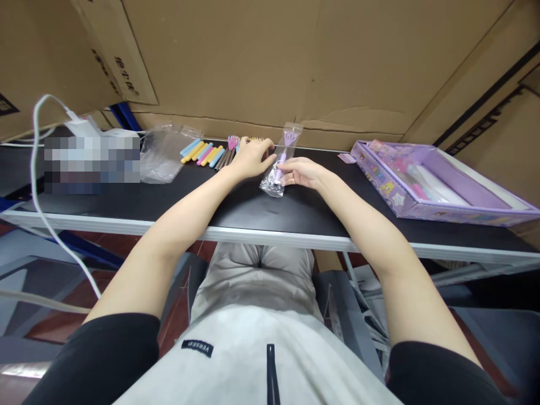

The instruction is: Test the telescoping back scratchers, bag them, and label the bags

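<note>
My right hand (301, 171) has its fingers closed on a clear plastic bag (272, 184) with a purple stick (282, 163) inside. The stick ends in a claw-like, several-pronged head at the top and lies slantwise above the black tabletop. My left hand (253, 157) is just left of the bag, palm down, fingers curved and thumb apart from them. Under and beside it are several brown sticks (225, 158) and a pink pronged head (233, 142); the hand partly hides them. Whether the left fingertips touch anything is unclear.
Left of the sticks lie several blue, yellow and pink handles (202, 153) and an empty clear bag (162, 154). A white cable (36, 169) runs down the left side. On the right stands a purple open box (405, 205) with packaged items. Cardboard walls (261, 67) close the back.
</note>
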Motion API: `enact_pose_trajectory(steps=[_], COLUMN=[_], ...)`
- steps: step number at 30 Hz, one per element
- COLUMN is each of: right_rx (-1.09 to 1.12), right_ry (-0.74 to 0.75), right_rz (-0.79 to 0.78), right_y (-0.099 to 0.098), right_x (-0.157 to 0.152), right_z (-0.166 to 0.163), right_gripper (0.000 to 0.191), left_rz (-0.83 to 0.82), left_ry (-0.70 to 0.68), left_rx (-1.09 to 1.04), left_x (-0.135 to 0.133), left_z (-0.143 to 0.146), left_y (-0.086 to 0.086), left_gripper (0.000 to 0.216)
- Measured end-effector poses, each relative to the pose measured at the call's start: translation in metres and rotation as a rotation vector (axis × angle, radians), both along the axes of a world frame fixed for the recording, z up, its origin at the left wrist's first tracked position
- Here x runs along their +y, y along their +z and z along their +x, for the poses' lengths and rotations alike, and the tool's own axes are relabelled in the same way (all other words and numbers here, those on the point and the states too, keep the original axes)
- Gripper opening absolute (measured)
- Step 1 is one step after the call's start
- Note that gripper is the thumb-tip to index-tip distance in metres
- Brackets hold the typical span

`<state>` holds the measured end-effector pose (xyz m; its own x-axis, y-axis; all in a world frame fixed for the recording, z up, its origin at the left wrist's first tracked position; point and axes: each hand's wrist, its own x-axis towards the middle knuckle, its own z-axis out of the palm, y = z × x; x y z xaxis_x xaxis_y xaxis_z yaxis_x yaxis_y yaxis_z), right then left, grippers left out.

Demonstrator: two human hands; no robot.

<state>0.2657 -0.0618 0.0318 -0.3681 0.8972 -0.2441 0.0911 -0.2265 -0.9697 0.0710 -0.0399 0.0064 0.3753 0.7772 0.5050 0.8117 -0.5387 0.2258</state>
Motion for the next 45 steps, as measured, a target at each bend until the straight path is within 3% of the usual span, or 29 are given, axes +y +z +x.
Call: enact_pose_trajectory(steps=[9,23,45], right_rx=[0.019,0.101,0.085], right_ry=[-0.006,-0.04,-0.034], right_rz=[-0.023,-0.073,-0.1], right_y=[-0.011,-0.008,-0.011], right_x=[0.002,-0.004,0.006], right_z=[-0.004,-0.012,-0.004], right_gripper=[0.02,0.03,0.026], left_rz=[-0.05,-0.136,-0.326], left_ry=[-0.155,-0.211,-0.033], left_rx=[-0.038,-0.01,0.112], left_x=[0.006,0.004,0.013], left_z=[0.003,0.0,-0.014], left_y=[-0.007,0.001,-0.003], left_gripper=[0.032,0.038,0.043])
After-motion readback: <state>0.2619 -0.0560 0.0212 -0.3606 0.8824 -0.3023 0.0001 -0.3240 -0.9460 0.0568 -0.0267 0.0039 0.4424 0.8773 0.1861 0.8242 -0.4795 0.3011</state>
